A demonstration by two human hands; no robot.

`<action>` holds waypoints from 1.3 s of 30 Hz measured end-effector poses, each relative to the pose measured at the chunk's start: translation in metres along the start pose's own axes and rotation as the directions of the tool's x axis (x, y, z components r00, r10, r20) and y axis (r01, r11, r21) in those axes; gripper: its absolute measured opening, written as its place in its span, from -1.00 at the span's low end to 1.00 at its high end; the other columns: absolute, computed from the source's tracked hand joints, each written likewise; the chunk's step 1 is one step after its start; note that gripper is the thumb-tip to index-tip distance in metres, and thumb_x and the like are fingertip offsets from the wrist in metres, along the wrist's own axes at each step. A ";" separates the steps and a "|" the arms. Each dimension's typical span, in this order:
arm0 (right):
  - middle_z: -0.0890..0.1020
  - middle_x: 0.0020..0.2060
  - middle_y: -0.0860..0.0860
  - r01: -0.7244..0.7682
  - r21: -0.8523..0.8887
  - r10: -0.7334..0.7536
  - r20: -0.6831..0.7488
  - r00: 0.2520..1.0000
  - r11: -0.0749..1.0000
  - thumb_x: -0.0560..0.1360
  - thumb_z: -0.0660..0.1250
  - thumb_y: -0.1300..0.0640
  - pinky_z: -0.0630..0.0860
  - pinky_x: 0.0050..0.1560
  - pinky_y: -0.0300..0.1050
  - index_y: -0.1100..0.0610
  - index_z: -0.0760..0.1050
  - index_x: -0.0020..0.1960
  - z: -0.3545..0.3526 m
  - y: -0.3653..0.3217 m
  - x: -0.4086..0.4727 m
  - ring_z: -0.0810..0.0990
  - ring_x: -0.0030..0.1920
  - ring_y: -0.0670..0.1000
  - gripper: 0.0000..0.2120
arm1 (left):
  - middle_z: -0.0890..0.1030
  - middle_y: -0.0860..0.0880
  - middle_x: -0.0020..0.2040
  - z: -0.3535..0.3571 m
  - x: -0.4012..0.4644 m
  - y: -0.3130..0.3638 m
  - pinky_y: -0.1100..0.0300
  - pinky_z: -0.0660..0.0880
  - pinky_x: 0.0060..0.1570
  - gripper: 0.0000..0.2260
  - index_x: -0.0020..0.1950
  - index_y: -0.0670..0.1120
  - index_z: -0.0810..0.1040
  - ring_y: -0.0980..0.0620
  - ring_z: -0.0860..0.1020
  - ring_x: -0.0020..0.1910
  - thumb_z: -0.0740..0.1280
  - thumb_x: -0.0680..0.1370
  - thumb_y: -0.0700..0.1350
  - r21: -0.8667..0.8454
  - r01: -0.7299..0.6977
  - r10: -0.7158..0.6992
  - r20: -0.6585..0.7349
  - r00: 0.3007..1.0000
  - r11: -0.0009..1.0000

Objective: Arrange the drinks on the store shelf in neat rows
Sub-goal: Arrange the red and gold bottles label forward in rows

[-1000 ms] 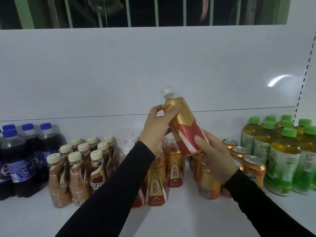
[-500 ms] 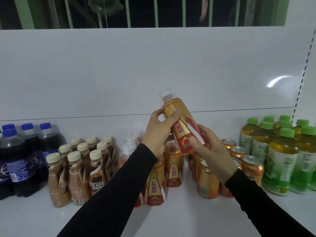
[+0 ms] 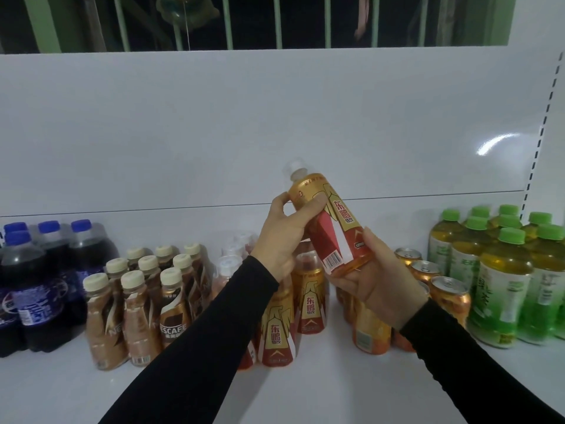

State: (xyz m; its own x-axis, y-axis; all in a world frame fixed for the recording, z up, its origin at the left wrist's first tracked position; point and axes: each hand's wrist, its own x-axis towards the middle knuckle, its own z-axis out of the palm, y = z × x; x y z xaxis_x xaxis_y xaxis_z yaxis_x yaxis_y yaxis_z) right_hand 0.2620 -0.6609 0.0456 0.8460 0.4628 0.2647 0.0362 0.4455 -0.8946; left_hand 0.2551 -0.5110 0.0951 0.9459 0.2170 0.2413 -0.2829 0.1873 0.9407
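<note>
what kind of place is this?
Likely a shop's drinks shelf: a white shelf with a slotted upright, and drinks grouped by kind, such as green-capped tea bottles and gold cans.

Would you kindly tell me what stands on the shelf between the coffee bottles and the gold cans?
In the head view, gold-and-red energy drink bottles stand between the coffee bottles and the gold cans, partly hidden by the person's arms.

- The cola bottles [image 3: 36,286] at nine o'clock are cut by the left edge.
- The green tea bottles [image 3: 501,289] at three o'clock run past the right edge.
- The left sleeve [image 3: 195,347] hides some gold bottles [image 3: 308,298] behind it.
- The right hand [image 3: 379,280] covers part of the cans [image 3: 449,295].
</note>
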 end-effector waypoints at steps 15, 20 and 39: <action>0.69 0.08 0.07 0.122 -0.182 -0.137 -0.070 0.988 0.976 0.49 0.33 0.02 0.63 0.07 -0.06 0.11 0.47 0.30 -0.007 0.003 0.004 0.68 0.10 0.06 -0.60 | 0.73 0.02 -0.15 -0.001 0.001 0.005 0.19 0.63 -0.07 -0.51 0.45 0.05 0.35 0.09 0.71 -0.15 0.41 0.57 0.06 0.088 -0.107 0.110 -0.030 0.994 0.990; 0.68 0.10 0.15 -0.001 0.061 0.002 -0.028 1.000 0.998 0.54 0.22 -0.05 0.61 0.13 -0.02 0.11 0.45 0.27 -0.005 0.001 0.004 0.66 0.14 0.15 -0.63 | 0.71 -0.08 0.01 0.003 -0.002 -0.001 0.15 0.62 -0.14 -0.36 0.53 0.12 0.21 0.06 0.71 -0.13 0.45 0.54 0.05 0.097 -0.051 0.046 0.051 0.998 0.994; 0.44 0.35 -0.13 0.441 -0.776 -0.526 0.168 0.834 0.451 0.21 0.51 -0.30 0.53 0.24 -0.11 -0.13 0.22 0.47 -0.016 -0.028 0.016 0.45 0.33 -0.12 -0.08 | 0.64 -0.13 -0.23 0.020 -0.013 0.041 0.08 0.63 -0.43 -0.74 -0.17 -0.14 0.68 -0.03 0.67 -0.39 0.52 0.27 0.01 -0.080 0.169 -0.158 0.127 0.979 0.982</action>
State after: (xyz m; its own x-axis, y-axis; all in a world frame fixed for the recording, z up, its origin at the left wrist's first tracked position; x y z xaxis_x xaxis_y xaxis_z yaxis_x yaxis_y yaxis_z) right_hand 0.2830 -0.6786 0.0694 0.5971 0.2804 0.7516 0.8020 -0.1895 -0.5664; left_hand 0.2341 -0.5249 0.1356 0.9911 0.0614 0.1177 -0.1308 0.2974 0.9458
